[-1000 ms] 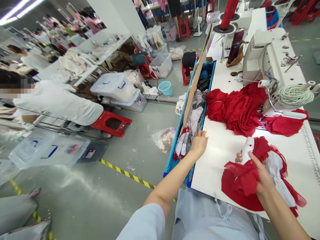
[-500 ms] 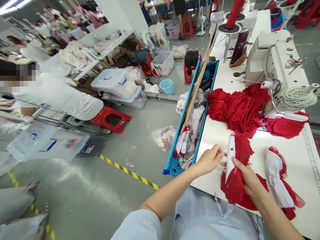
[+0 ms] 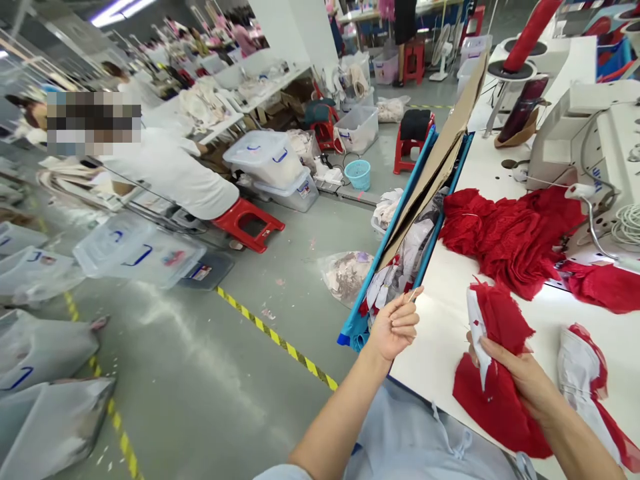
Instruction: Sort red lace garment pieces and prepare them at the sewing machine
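Note:
My left hand (image 3: pixel 396 328) is closed in a pinch above the table's near left edge. From its fingertips sticks a thin pale strip (image 3: pixel 415 293), too small to name surely. My right hand (image 3: pixel 530 377) grips a red fabric piece (image 3: pixel 505 313) with a white backing strip (image 3: pixel 477 327) along its left edge, thumb on top and fingers mostly hidden beneath. The lower part of the red cloth droops onto the white table (image 3: pixel 430 360). Right of that hand lies another red and white fabric piece (image 3: pixel 577 370), gathered at its middle.
A heap of red lace fabric (image 3: pixel 515 233) lies before the sewing machine (image 3: pixel 585 153). Along the table's left side hangs a blue-framed cloth bin (image 3: pixel 365 300) with scraps and cardboard (image 3: pixel 435 173). A seated co-worker in white (image 3: pixel 170 173) is at the left.
My left hand has drawn away leftward from the red fabric, with the thin strip in its fingers. My right hand keeps its hold on the fabric. The camera view has shifted left.

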The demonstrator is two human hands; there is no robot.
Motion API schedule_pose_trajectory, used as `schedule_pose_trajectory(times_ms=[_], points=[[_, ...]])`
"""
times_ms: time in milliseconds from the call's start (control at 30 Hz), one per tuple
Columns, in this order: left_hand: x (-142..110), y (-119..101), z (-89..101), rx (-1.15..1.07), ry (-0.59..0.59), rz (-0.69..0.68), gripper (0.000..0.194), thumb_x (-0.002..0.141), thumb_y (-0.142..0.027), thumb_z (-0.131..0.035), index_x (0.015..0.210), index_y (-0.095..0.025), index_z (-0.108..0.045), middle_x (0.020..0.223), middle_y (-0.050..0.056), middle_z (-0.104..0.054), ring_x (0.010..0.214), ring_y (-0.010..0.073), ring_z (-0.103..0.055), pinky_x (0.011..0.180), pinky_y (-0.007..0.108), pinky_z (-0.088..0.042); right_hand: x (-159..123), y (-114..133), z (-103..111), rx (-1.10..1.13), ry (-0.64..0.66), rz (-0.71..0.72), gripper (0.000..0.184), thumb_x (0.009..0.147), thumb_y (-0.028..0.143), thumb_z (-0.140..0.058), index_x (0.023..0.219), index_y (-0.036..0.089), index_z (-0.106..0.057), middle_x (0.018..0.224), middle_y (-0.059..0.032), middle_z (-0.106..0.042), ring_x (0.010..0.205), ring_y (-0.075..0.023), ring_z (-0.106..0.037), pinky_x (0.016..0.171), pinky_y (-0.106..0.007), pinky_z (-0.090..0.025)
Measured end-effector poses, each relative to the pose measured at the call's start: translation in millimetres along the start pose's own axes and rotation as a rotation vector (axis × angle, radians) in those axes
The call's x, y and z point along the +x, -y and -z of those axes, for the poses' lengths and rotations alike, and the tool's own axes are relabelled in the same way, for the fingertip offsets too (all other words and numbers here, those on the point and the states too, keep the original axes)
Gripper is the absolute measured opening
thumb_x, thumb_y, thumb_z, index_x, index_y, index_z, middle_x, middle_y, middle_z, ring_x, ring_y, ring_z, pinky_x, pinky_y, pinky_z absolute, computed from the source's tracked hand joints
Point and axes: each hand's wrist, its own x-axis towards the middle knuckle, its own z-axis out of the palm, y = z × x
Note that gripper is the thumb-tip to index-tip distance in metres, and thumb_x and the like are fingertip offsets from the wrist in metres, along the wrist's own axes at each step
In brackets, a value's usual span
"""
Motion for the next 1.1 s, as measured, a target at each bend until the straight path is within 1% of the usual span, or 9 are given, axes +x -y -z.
schedule_pose_trajectory(times_ms=[167,267,367,467,533,667,833,1000,1100], points=[[-40.8,-11.1,-39.5,0.377,0.368,0.031,0.057,0.081,-0.036,-0.069,0.134,-0.023,-0.052,0.059,-0.009,-0.038,0.046,0.0050,-0.029,0.046,0.018,-0.024,13.9,6.0,-12.0,-1.180,-0.106,0.341,0.044,0.072,0.017,-0.060,0.113,0.030,-0.069,0.100,-0.0057,-0.066,0.076,-0.0236,-0.064,0.058,-0.030,-0.044],[-57.9,-7.9,-54.9,0.692,0.533,-0.083,0.046,0.072,-0.025,-0.076,0.116,-0.020,-0.062,0.063,-0.008,-0.042,0.054,0.0058,-0.036,0.053,0.018,-0.031,17.9,8.3,-26.9,-1.125,-0.091,0.252,0.042,0.070,0.016,-0.059,0.109,0.026,-0.069,0.093,-0.0060,-0.065,0.069,-0.0222,-0.062,0.058,-0.031,-0.043],[-54.4,-5.0,-42.1,0.728,0.259,-0.123,0.021,0.079,-0.033,-0.067,0.091,-0.016,-0.066,0.058,-0.007,-0.042,0.050,0.0071,-0.036,0.046,0.018,-0.034,13.9,7.0,-32.0,-0.362,-0.039,0.159,0.025,0.073,0.029,-0.066,0.097,0.023,-0.070,0.085,-0.0049,-0.067,0.062,-0.0200,-0.058,0.057,-0.032,-0.046],[-37.0,-5.6,-17.3,0.665,-0.167,-0.155,0.043,0.096,-0.040,-0.032,0.080,-0.019,-0.065,0.058,-0.001,-0.050,0.041,0.0102,-0.030,0.032,0.021,-0.025,1.4,3.1,-26.2,0.170,0.096,0.066,0.034,0.067,0.043,-0.077,0.094,0.023,-0.069,0.075,-0.0022,-0.066,0.058,-0.0183,-0.056,0.054,-0.032,-0.048],[-26.4,-6.3,-6.9,0.427,-0.158,-0.124,0.050,0.097,-0.043,-0.023,0.081,-0.019,-0.063,0.070,0.004,-0.058,0.039,0.0078,-0.018,0.029,0.022,-0.012,-7.7,2.6,-21.1,0.059,0.217,0.028,0.031,0.064,0.043,-0.080,0.084,0.022,-0.069,0.069,-0.0025,-0.065,0.059,-0.0196,-0.058,0.056,-0.032,-0.050],[-21.8,-6.3,-8.1,-0.074,0.119,0.066,0.036,0.080,-0.050,-0.059,0.094,-0.017,-0.058,0.098,0.008,-0.063,0.039,-0.0006,-0.023,0.032,0.018,-0.002,-15.2,14.5,-18.2,-0.630,0.439,0.174,0.022,0.072,0.031,-0.070,0.092,0.024,-0.073,0.085,-0.0053,-0.072,0.079,-0.0270,-0.066,0.074,-0.037,-0.054],[-37.7,-1.6,-19.5,0.139,0.231,0.003,0.038,0.069,-0.040,-0.072,0.095,-0.018,-0.057,0.116,0.008,-0.054,0.048,0.0001,-0.049,0.035,0.015,-0.017,-2.1,24.6,-22.4,-1.473,0.123,0.404,0.064,0.076,0.019,-0.049,0.138,0.033,-0.055,0.100,-0.0078,-0.070,0.075,-0.0286,-0.070,0.052,-0.031,-0.045],[-47.8,31.4,-24.1,0.717,0.032,-0.353,0.034,0.067,-0.028,-0.073,0.098,-0.019,-0.061,0.126,0.011,-0.040,0.074,0.0086,-0.053,0.061,0.025,-0.050,16.1,11.3,-27.2,-1.570,-0.052,0.417,0.066,0.088,0.029,-0.042,0.153,0.020,-0.035,0.112,-0.0169,-0.068,0.077,-0.0311,-0.072,0.048,-0.033,-0.045],[-44.3,52.7,-20.4,0.638,-0.282,-0.476,0.049,0.070,-0.033,-0.074,0.113,-0.019,-0.054,0.124,0.013,-0.048,0.109,0.0219,-0.055,0.097,0.041,-0.049,19.3,4.6,-42.4,-1.443,0.037,0.362,0.068,0.090,0.036,-0.040,0.154,0.015,-0.030,0.127,-0.0203,-0.063,0.090,-0.0322,-0.072,0.065,-0.039,-0.054]])
